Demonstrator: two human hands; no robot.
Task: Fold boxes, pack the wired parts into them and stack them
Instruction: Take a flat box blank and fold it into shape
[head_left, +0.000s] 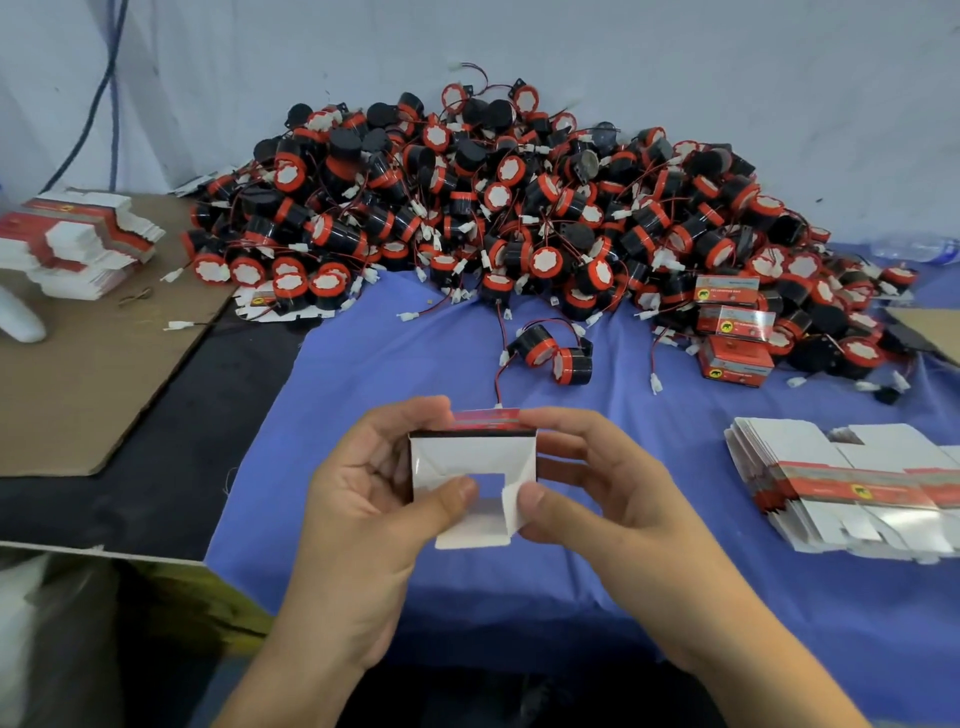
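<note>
Both hands hold one small box (470, 462), red outside and white inside, its open end facing me with flaps loose. My left hand (376, 499) grips its left side, thumb on the lower flap. My right hand (597, 483) grips its right side, thumb pressing the right flap. A large heap of black-and-red wired parts (493, 208) lies at the back of the blue cloth (363, 395). Two loose wired parts (553, 351) lie just beyond the box. Three closed red boxes (732, 332) sit stacked at the heap's right.
A pile of flat unfolded boxes (852, 483) lies at my right. Another pile of flat boxes (78, 239) rests on brown cardboard (93, 364) at the left. A plastic bottle (919, 248) lies at the far right. A cable (104, 88) hangs down the back wall.
</note>
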